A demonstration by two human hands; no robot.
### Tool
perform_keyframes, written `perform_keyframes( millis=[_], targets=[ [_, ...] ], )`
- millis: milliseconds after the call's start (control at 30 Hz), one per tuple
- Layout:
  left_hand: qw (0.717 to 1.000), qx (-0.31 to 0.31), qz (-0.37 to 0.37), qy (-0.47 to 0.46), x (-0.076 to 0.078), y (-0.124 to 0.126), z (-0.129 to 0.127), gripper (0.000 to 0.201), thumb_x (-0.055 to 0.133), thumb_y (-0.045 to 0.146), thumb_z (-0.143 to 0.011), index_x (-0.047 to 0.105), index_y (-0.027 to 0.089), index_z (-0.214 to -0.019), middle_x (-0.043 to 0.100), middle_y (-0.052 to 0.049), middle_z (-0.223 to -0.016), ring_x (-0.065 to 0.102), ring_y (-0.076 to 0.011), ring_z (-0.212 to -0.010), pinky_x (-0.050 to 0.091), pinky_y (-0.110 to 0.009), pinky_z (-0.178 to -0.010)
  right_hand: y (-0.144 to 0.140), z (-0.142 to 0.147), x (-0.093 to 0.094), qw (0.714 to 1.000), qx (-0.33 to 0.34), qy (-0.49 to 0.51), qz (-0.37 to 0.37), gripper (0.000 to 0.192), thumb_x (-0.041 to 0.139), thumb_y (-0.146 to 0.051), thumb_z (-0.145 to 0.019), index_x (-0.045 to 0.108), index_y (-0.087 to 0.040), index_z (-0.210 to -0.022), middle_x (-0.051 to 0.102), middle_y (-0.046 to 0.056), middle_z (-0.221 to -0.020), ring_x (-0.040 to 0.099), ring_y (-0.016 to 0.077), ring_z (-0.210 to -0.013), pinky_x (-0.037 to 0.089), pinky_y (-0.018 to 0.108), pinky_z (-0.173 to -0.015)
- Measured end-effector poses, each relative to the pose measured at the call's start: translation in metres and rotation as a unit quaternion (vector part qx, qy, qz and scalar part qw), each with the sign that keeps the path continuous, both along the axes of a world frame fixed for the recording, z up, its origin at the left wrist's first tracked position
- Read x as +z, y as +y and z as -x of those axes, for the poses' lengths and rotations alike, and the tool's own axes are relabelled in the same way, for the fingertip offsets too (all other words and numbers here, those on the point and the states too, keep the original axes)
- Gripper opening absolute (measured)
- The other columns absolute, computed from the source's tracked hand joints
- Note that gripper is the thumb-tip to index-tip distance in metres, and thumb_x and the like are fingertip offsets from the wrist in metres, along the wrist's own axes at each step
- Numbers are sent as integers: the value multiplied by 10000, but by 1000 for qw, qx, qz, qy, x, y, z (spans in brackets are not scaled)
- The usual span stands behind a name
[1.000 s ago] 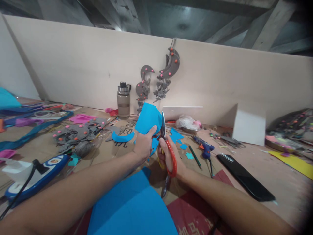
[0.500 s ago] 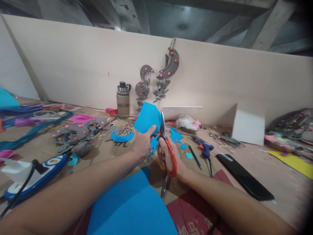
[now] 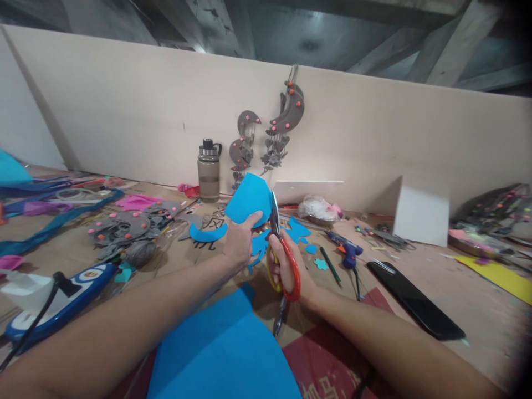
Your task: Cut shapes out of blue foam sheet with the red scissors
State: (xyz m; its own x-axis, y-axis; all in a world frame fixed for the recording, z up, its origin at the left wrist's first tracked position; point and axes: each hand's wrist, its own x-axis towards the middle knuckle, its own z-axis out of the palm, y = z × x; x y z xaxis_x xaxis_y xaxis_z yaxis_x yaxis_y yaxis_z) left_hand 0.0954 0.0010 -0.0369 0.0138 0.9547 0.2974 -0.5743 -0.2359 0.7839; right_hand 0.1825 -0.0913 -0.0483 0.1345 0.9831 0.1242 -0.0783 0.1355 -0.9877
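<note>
The left hand (image 3: pixel 239 244) pinches the blue sheet (image 3: pixel 248 200) above its fingertips, now tilted slightly leftward; the right hand (image 3: pixel 286 265) grips the scissors (image 3: pixel 279 249), blades nearly closed just right of the sheet's edge

We are in a makeshift craft workshop under bare roof beams (image 3: pixel 449 39), where a cardboard-covered floor (image 3: pixel 415 260) strewn with foam offcuts (image 3: pixel 128 227), a glue gun (image 3: pixel 347 249) and grey moon hangings (image 3: pixel 286 111) on the plain board wall (image 3: pixel 124 111) shows handmade decorations being produced.
</note>
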Motion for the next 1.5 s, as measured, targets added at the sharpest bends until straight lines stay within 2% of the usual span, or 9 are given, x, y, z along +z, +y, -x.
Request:
perform_keyframes(
  millis=[200, 300, 400, 567, 800, 1300, 1500],
  targets=[
    [999, -52, 11, -8, 5, -5, 3, 295, 782, 389, -696, 595, 171, -627, 631, -10, -572, 576, -137, -473, 461, -287, -505, 1, 1, 0, 1000, -5, 1, -1, 472, 627, -686, -864, 461, -261, -983, 414, -124, -573, 321, 49, -365, 302, 134, -298],
    [997, -73, 0, -33, 9, -11, 3, 328, 807, 418, -688, 588, 175, -658, 615, 3, -575, 527, -113, -447, 415, -270, -473, 1, 2, 0, 1000, -12, 4, -5, 459, 624, -676, -871, 447, -260, -943, 424, -121, -573, 326, 49, -357, 309, 138, -297],
    [996, -75, -2, -47, 9, -14, 1, 392, 870, 382, -620, 530, 187, -641, 551, 37, -555, 484, -90, -464, 399, -260, -489, 0, 3, -1, 1000, -14, 1, -8, 456, 619, -675, -874, 435, -259, -909, 421, -119, -564, 337, 53, -355, 328, 146, -302],
    [997, -56, -9, -51, 8, -12, -2, 412, 866, 310, -614, 469, 204, -650, 500, 61, -564, 445, -83, -479, 365, -258, -483, 1, 3, -3, 1000, -2, 4, 4, 457, 607, -687, -879, 432, -270, -939, 403, -124, -550, 337, 63, -369, 299, 142, -307],
    [996, -66, -6, -56, 11, -15, -2, 466, 850, 284, -593, 391, 204, -583, 475, 69, -543, 418, -70, -464, 368, -260, -493, 7, -2, -5, 999, 2, -4, -51, 455, 617, -679, -886, 435, -263, -927, 376, -117, -547, 329, 73, -383, 325, 167, -325],
    [995, -84, 11, -49, 14, -18, -1, 423, 841, 291, -581, 428, 201, -575, 470, 60, -529, 423, -76, -470, 370, -270, -508, 2, 0, -1, 999, -1, 15, -43, 486, 641, -690, -862, 420, -259, -909, 410, -110, -592, 322, 61, -398, 314, 159, -326],
    [994, -88, 13, -56, 13, -15, 0, 464, 852, 276, -577, 394, 201, -581, 459, 66, -541, 412, -67, -484, 356, -259, -510, 2, 0, -2, 999, -7, 21, -24, 475, 642, -682, -863, 419, -264, -897, 403, -113, -574, 328, 61, -391, 310, 148, -318]
  ],
)
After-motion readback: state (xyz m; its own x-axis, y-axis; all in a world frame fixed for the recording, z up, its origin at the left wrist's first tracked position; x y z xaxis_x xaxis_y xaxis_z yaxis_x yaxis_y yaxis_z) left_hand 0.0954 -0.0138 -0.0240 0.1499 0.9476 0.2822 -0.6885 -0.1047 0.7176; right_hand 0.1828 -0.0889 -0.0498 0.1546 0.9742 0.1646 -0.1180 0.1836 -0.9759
